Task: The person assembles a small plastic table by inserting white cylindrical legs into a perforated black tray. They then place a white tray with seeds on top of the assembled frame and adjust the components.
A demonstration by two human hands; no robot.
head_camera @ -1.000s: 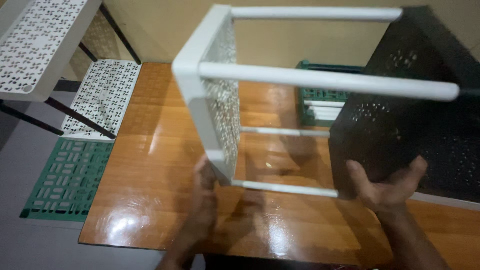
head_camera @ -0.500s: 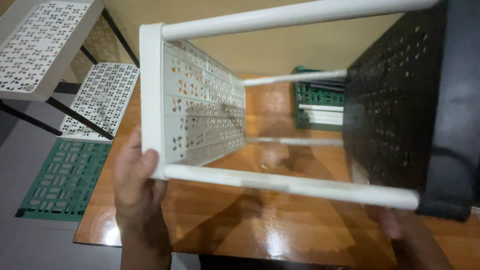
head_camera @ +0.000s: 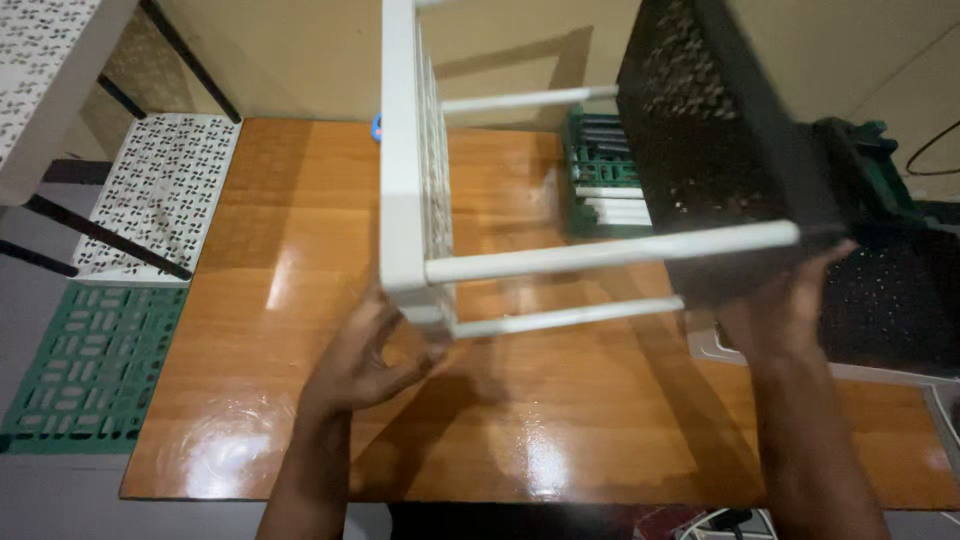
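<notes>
I hold a plastic shelf unit over a glossy wooden table (head_camera: pixel 250 330). It is turned on its side: a white perforated panel (head_camera: pixel 405 160) on the left and a black perforated panel (head_camera: pixel 715 150) on the right, joined by white rods (head_camera: pixel 610 252). My left hand (head_camera: pixel 360 360) grips the lower corner of the white panel. My right hand (head_camera: pixel 790 305) holds the lower edge of the black panel near a rod's end.
A green crate with white rods (head_camera: pixel 600 190) lies on the table behind the unit. A white perforated shelf (head_camera: pixel 160 195) with black legs stands at the left, above a green perforated panel (head_camera: pixel 90 365) on the floor. Another black panel (head_camera: pixel 890 300) lies at the right.
The shelf unit has been rotated and swung; the white panel now stands edge-on at the left. My left hand shifted from the panel's side to its lower corner, my right hand rose to the black panel.
</notes>
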